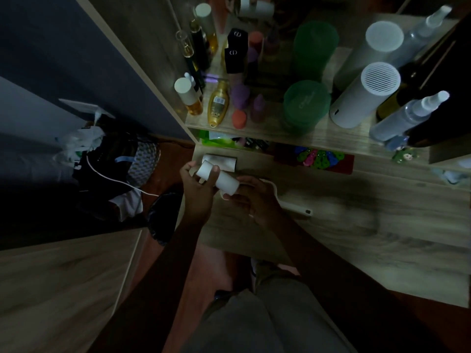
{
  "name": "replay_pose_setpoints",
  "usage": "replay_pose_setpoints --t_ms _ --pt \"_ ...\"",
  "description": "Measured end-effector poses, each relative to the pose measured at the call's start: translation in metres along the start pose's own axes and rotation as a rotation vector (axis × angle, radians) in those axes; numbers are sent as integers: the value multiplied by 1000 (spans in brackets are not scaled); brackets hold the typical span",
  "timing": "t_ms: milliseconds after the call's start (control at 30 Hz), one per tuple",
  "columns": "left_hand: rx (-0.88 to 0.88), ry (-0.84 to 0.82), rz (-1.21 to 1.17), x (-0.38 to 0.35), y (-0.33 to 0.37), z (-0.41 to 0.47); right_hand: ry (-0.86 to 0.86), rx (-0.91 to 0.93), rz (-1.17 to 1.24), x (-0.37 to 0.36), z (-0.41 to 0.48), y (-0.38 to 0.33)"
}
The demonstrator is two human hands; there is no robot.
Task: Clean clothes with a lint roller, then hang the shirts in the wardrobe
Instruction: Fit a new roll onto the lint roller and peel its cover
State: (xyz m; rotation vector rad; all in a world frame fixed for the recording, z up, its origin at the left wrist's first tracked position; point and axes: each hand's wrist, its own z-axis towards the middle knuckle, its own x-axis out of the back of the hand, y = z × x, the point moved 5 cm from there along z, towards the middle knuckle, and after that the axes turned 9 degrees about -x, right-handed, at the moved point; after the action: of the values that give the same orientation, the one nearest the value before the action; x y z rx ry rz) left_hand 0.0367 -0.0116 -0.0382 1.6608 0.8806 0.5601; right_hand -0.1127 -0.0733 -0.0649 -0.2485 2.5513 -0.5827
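A white lint roller (224,180) is held over the wooden desk (356,225) at the middle of the head view. My left hand (197,184) grips the white roll at its left end, thumb and fingers curled round it. My right hand (251,197) grips the roller where the roll meets the handle. The white handle (295,207) sticks out to the right, low over the desk. No shirt or wardrobe can be made out in this dim view.
A cardboard-backed roll (224,163) lies on the desk behind my hands. The shelf (254,131) above holds bottles, green jars (305,103), a white cylinder (362,98) and spray bottles. A pile of bags with a white cable (112,159) sits on the floor at left.
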Motion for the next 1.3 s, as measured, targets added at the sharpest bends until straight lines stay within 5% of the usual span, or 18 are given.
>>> replay_pose_setpoints --t_ms 800,1300 --pt "-45 -18 53 -1 14 4 64 141 -180 -6 -1 -8" --pt "58 91 4 1 15 -3 200 439 -399 -4 -8 -8"
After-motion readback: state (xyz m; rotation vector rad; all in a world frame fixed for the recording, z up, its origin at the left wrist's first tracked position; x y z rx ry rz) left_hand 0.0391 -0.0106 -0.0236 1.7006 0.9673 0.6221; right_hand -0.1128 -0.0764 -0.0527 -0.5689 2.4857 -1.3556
